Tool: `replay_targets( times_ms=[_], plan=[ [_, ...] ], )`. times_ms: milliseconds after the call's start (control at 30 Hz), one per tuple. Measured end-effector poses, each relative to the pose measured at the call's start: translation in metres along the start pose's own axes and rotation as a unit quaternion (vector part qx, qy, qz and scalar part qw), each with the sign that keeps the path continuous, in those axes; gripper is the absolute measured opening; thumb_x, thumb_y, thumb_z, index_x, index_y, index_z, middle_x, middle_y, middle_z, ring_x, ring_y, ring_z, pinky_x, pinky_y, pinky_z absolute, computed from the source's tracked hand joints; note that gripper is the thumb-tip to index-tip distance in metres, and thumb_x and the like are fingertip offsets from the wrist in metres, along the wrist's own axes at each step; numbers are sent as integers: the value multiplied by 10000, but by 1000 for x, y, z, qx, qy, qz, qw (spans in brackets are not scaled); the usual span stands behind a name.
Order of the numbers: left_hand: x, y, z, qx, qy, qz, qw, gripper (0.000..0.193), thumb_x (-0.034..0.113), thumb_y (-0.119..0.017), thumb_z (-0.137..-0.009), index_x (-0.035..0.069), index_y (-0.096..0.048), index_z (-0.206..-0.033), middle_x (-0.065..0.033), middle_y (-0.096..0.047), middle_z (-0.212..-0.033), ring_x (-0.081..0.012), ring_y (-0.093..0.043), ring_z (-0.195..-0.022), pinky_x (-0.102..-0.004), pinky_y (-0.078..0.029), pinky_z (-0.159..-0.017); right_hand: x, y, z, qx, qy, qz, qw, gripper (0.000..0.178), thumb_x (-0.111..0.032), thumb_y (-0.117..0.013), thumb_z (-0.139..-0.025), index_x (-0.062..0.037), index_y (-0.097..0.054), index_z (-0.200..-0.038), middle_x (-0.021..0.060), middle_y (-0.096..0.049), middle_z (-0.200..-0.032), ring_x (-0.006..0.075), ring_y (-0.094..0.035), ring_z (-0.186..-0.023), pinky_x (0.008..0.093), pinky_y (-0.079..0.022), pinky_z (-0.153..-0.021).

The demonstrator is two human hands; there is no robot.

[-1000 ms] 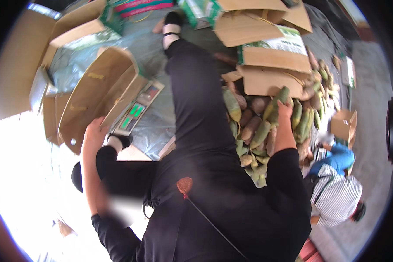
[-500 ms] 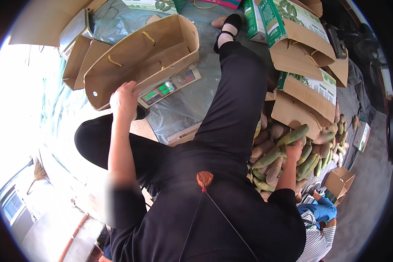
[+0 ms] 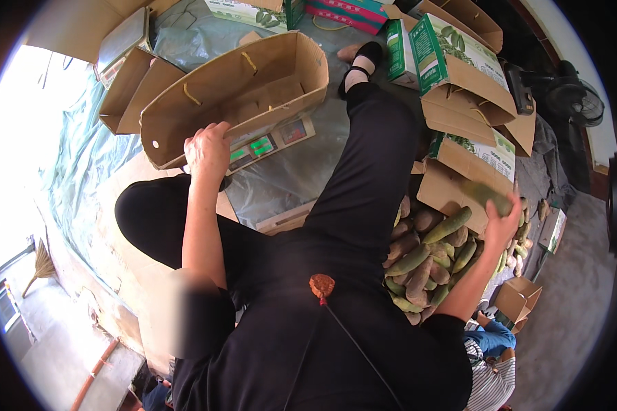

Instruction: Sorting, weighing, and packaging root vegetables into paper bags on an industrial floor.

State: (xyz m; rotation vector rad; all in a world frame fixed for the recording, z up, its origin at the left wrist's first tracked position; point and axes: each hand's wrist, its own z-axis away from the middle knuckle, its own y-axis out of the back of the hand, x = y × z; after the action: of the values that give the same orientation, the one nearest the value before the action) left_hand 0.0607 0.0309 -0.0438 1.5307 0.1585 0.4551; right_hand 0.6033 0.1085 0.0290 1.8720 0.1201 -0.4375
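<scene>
Wrinkled plastic sheeting (image 3: 271,188) is spread across the floor around the open carton (image 3: 230,89), which is brown inside and fitted with yellow cord handles. Its near rim is gripped by the left hand (image 3: 209,147), the fingers bent over the edge and the hand nearly closed; the thumb cannot be made out clearly. Well to the right of the open carton, a long green vegetable (image 3: 487,196), blurred, is held by the right hand (image 3: 504,222), with thumb and fingers narrowed around its near end.

Below that grasp, also right of the open carton and closer to the wearer's body, a pile of green and brownish vegetables (image 3: 418,264) is heaped. Along the near side of the open carton a scale (image 3: 274,144) with lit green digits is seen, partly covered by it. Just left of the open carton a smaller brown box (image 3: 134,89) is placed. Farther out to its right, white-and-green boxes (image 3: 463,55) are grouped, with a black fan (image 3: 583,103) set beyond them. Well left of the open carton, nearer the wearer, a broom (image 3: 41,267) is seen; on the opposite side, a striped shirt (image 3: 490,377) is worn by another person.
</scene>
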Motion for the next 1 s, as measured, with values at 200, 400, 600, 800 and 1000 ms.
replay_targets(
  times_ms=[200,400,600,800,1000],
  plan=[
    [-1,-3,0,-2,11,-5,1000,187,158,-633,-785,143,-653,-970,-44,-655,-916,-255,-610,-923,-426,-438,-799,-161,-5,-46,35,137,-346,928,450,-41,-774,-698,-22,-566,-1097,85,-578,-1117,171,-554,-1016,299,-462,-878],
    [-5,-2,6,-23,28,-13,999,189,177,-633,-792,143,-649,-978,-40,-652,-934,-249,-608,-939,-424,-435,-802,-312,-80,-23,-223,190,-539,790,430,-108,-770,-681,-71,-581,-1064,52,-626,-916,118,-598,-847,268,-503,-729],
    [4,-3,-5,-27,11,-47,998,248,201,-648,-784,149,-636,-1027,-41,-651,-981,-244,-607,-971,-432,-450,-794,-380,-199,39,-177,305,-393,849,467,-231,-781,-588,-113,-593,-999,136,-608,-1013,326,-595,-926,418,-477,-810],
    [5,-4,-5,-43,8,-38,998,245,176,-634,-800,127,-631,-1039,-58,-649,-990,-262,-609,-965,-433,-453,-790,-389,-224,61,-321,290,-133,892,355,-242,-765,-691,-97,-644,-992,144,-629,-989,306,-592,-977,403,-498,-827],
    [7,-2,-2,-51,5,-51,997,209,176,-639,-799,118,-634,-1000,-69,-646,-970,-280,-610,-935,-434,-457,-769,-354,-153,33,-243,323,-329,853,251,-190,-693,-755,-102,-664,-989,106,-639,-969,277,-589,-982,404,-481,-830]
  ],
)
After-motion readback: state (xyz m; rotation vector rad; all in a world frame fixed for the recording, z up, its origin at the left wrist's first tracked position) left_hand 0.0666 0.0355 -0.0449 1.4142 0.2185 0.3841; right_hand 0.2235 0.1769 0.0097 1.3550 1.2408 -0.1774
